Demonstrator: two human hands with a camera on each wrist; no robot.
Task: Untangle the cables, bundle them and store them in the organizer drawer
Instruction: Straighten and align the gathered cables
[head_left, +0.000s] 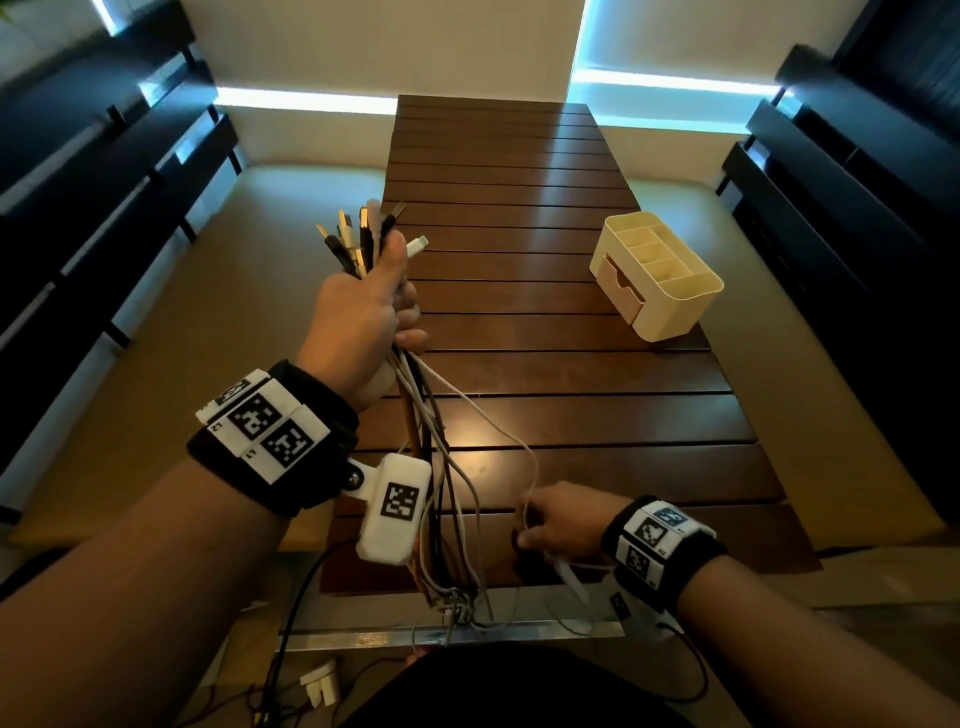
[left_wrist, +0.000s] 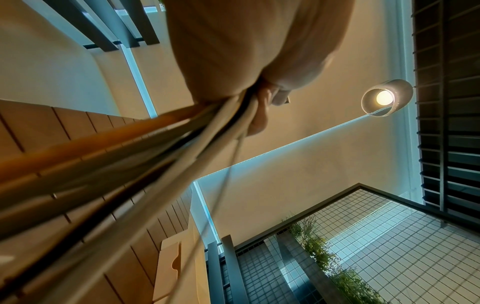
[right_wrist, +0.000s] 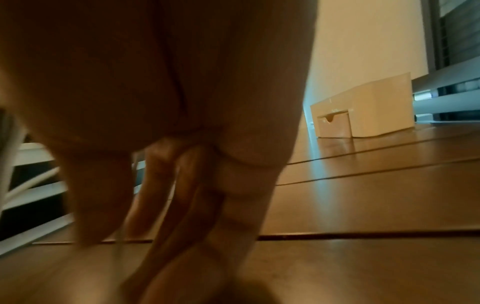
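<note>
Nearest me, at the table's (head_left: 597, 374) near edge, the right hand (head_left: 558, 514) sits low over the slats with a thin white cable (head_left: 511, 436) running in at its fingers; whether they pinch it I can't tell, the wrist view is too blurred. Above the near-left part of the table, the left hand (head_left: 358, 317) is fisted tight round the cable bundle (head_left: 421, 415), plugs (head_left: 363, 234) fanned upward, tails hanging past the near edge. I'd keep that fist firm and draw the loose white strand down until it lies with the rest. The cream organizer (head_left: 657, 278) stands by the right edge, farther off, its drawer (head_left: 621, 288) closed; it needs opening first.
</note>
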